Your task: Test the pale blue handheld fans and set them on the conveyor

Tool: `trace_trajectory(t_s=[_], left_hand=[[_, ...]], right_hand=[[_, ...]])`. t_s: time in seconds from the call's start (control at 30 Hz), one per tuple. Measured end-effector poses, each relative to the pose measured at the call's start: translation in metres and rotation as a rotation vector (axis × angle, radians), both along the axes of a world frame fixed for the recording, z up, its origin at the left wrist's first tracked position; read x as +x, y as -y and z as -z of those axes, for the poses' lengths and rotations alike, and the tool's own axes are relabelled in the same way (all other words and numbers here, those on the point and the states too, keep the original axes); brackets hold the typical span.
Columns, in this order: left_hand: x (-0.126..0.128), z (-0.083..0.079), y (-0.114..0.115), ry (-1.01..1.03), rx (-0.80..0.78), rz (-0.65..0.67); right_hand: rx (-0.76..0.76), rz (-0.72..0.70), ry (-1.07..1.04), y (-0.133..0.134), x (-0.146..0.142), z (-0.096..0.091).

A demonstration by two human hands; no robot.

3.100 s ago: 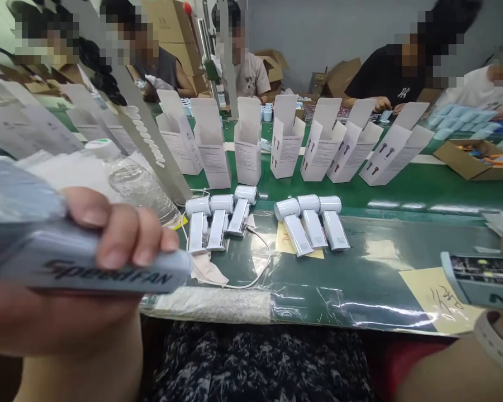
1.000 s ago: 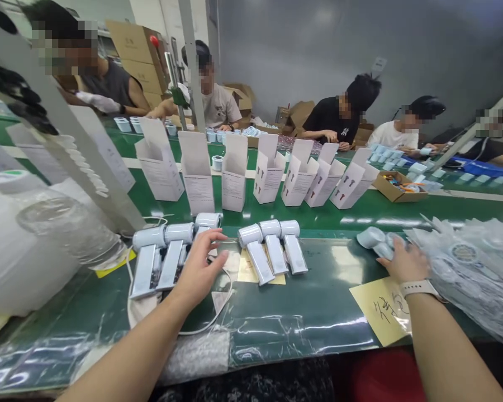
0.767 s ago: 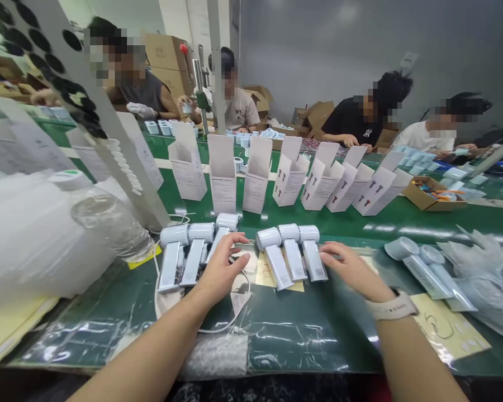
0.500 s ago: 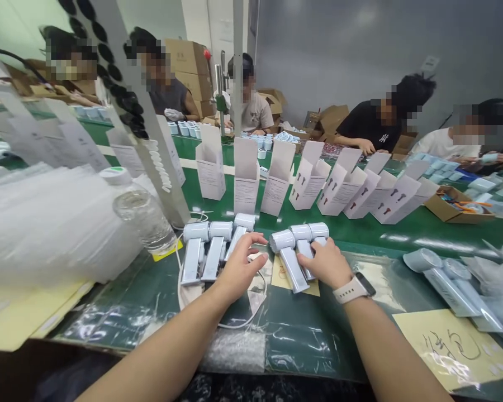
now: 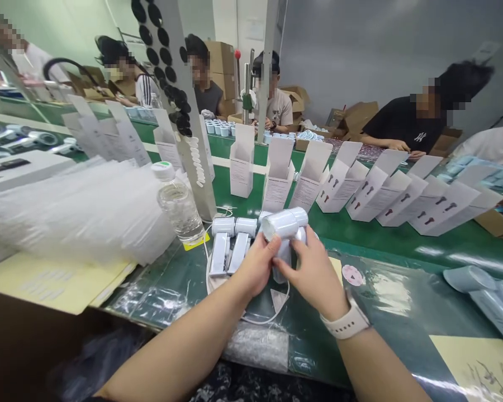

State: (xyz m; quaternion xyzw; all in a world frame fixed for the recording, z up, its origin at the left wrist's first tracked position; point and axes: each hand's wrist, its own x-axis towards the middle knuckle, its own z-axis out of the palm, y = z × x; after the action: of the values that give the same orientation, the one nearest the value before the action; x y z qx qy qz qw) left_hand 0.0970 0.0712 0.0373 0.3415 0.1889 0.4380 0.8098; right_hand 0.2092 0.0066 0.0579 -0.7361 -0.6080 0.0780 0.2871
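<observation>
Pale-blue fans (image 5: 220, 254) lie on the bench (image 5: 312, 349), left of centre. Left hand (image 5: 255, 265) has its grip narrow around the left end of the held fans (image 5: 281, 224), mid-frame; barrels (image 5: 300, 215) run left-right, tilting up rightward. Right hand (image 5: 316, 273), equally near, wraps them from the right.

A watch (image 5: 347, 322) circles the right wrist. Its band (image 5: 338, 329) is off-white, broad and smooth, with a row of small dark holes along it; the watch's face is turned out of sight. Beyond the watch, on its finger side, the right hand (image 5: 318, 273) is bare, as is the left hand (image 5: 255, 268), to the left of the watch. Both forearms (image 5: 184, 346) are bare too. Below and left of the watch shows dark cloth (image 5: 235, 385) with a pale, blotchy pattern.
</observation>
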Motion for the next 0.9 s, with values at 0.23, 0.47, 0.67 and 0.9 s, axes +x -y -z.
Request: trace_trajectory(t_s=[0.23, 0.47, 0.67, 0.9], left_hand=[[-0.007, -0.01, -0.02, 0.08, -0.153, 0.013], [-0.012, -0.013, -0.022, -0.001, -0.251, 0.025], [-0.031, -0.023, -0.036, 0.083, -0.128, -0.192], [-0.033, -0.019, -0.03, 0.111, -0.146, -0.125]], right_hand=[[0.146, -0.126, -0.371, -0.005, -0.011, 0.01], [0.249, -0.02, -0.352, -0.016, -0.008, 0.05], [0.074, -0.097, -0.194, -0.024, -0.027, 0.055], [-0.056, -0.152, -0.301, -0.006, -0.024, 0.038]])
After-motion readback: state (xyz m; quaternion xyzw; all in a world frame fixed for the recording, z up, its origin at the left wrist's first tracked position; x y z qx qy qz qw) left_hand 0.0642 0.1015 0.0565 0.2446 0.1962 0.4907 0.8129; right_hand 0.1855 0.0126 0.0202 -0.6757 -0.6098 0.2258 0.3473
